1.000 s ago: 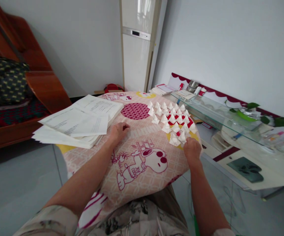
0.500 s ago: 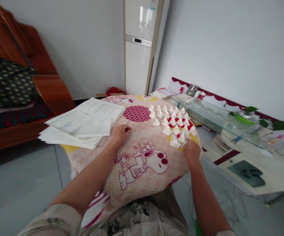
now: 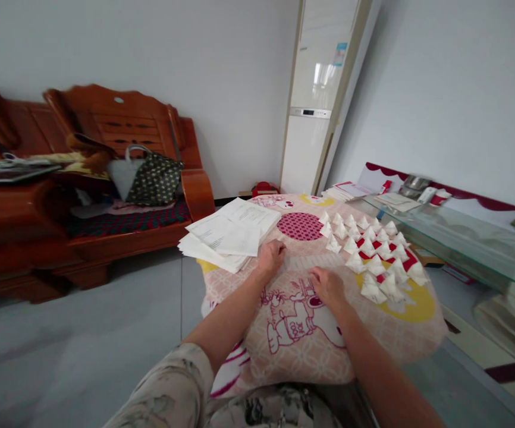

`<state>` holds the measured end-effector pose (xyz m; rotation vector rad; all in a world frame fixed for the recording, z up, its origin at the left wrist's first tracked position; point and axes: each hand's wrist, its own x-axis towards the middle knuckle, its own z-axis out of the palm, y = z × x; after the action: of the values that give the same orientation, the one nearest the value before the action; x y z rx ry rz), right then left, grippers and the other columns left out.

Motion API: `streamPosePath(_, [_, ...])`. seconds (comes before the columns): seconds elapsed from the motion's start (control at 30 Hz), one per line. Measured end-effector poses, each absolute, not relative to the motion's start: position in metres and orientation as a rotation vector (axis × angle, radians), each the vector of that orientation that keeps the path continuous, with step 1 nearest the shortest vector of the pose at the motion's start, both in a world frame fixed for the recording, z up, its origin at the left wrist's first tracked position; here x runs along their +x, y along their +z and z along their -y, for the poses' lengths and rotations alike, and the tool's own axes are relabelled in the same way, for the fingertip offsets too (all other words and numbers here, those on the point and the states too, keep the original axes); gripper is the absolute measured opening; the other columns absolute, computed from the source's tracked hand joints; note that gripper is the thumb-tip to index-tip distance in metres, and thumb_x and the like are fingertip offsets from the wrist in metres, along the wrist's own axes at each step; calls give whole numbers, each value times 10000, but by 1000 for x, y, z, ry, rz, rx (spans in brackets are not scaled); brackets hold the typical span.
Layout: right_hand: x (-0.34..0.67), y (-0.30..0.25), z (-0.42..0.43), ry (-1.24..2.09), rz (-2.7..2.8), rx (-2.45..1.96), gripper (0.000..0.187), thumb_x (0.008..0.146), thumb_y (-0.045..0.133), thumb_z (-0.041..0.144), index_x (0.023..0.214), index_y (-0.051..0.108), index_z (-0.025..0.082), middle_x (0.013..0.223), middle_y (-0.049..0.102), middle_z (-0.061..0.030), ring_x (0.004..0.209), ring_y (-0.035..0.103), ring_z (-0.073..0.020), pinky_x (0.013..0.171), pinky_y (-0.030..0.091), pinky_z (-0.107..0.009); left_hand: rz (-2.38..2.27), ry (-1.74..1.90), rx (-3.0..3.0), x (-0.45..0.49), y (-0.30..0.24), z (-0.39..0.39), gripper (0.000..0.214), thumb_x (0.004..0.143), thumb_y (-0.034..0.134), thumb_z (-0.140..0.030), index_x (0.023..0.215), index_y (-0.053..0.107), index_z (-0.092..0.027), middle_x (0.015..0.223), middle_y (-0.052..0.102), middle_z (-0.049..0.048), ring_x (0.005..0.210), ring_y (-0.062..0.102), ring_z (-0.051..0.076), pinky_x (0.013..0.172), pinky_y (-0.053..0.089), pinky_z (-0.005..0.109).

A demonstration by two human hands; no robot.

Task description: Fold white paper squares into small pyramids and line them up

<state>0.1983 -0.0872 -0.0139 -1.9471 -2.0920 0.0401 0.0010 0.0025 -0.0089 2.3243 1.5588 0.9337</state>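
My left hand (image 3: pixel 271 255) rests on the pink cartoon-print cloth (image 3: pixel 293 351) with its fingers curled, right beside a stack of printed white papers (image 3: pixel 228 233). On the cartoon figure lies my right hand (image 3: pixel 327 285), palm down and fingers loosely bent, holding nothing. To its right, several small folded white paper triangles (image 3: pixel 371 252) stand in rows on the cloth, a short gap away from the hand.
A red wooden sofa (image 3: pixel 83 196) with a dark patterned bag (image 3: pixel 154 178) stands at the left. A tall white air conditioner (image 3: pixel 320 101) is in the corner. A glass-topped low table (image 3: pixel 462 232) with books and cups runs along the right wall. Grey floor at left.
My right hand has drawn away from the folded triangles to the left, onto the cartoon figure. The view has swung left, bringing the sofa into sight. The left hand stays by the papers.
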Motion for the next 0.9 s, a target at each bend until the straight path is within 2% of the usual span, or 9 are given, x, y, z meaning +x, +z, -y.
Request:
streamPosePath(0.07, [199, -21, 85, 59, 2046, -1985, 288, 956, 490, 248, 1080, 746, 204, 939, 778, -86, 867, 702, -216, 714, 419, -279, -1592, 958, 2323, -2, -7, 1, 255, 826, 526, -85, 965, 729, -152, 1056, 727, 124, 984, 663, 219, 871, 517, 322])
streamPosePath(0.13, [200, -23, 86, 84, 2018, -2001, 277, 956, 499, 253, 1074, 747, 215, 948, 779, -72, 874, 699, -204, 715, 413, -268, -1675, 1011, 2337, -6, -6, 6, 344, 794, 541, -58, 1076, 711, -156, 1200, 685, 142, 1129, 613, 259, 992, 476, 387])
streamPosePath(0.2, [200, -21, 87, 105, 2008, -2006, 267, 958, 505, 257, 1063, 748, 218, 958, 779, -66, 877, 695, -192, 716, 408, -257, -1826, 1073, 2375, -11, -6, 11, 435, 778, 554, -56, 1185, 675, -152, 1310, 632, 151, 1241, 544, 300, 1121, 368, 472])
streamPosePath(0.27, [198, -17, 88, 109, 2003, -2014, 268, 961, 501, 248, 1053, 749, 207, 965, 778, -75, 876, 692, -189, 717, 406, -255, -1979, 1065, 2356, -18, -6, 14, 444, 787, 543, -70, 1206, 665, -151, 1369, 594, 159, 1290, 501, 336, 1174, 263, 548])
streamPosePath(0.4, [194, -12, 90, 134, 1984, -2027, 265, 957, 506, 238, 1052, 751, 203, 986, 775, -80, 899, 687, -193, 725, 406, -257, -2082, 1049, 2268, -36, -8, 12, 409, 789, 514, -89, 1155, 688, -149, 1316, 623, 162, 1229, 531, 340, 1150, 266, 537])
streamPosePath(0.57, [193, -13, 88, 128, 1972, -2029, 279, 966, 490, 258, 1065, 746, 209, 988, 769, -79, 917, 683, -196, 738, 414, -260, -2078, 1086, 2187, -49, -13, 4, 335, 805, 486, -133, 1055, 708, -131, 1153, 684, 162, 1067, 600, 319, 1040, 361, 469])
streamPosePath(0.73, [193, -15, 85, 133, 1968, -2047, 276, 966, 491, 274, 1076, 741, 232, 1002, 765, -64, 912, 675, -183, 742, 418, -255, -2133, 1048, 2118, -52, -15, 3, 374, 780, 596, -274, 1108, 699, -126, 1192, 670, 179, 1107, 576, 364, 1043, 369, 494])
streamPosePath(0.9, [193, -15, 86, 134, 1964, -2022, 279, 963, 490, 270, 1075, 742, 231, 998, 766, -66, 915, 678, -185, 738, 418, -256, -2137, 958, 2082, -52, -17, 3, 384, 763, 595, -214, 1118, 699, -112, 1215, 655, 194, 1100, 589, 376, 967, 437, 480])
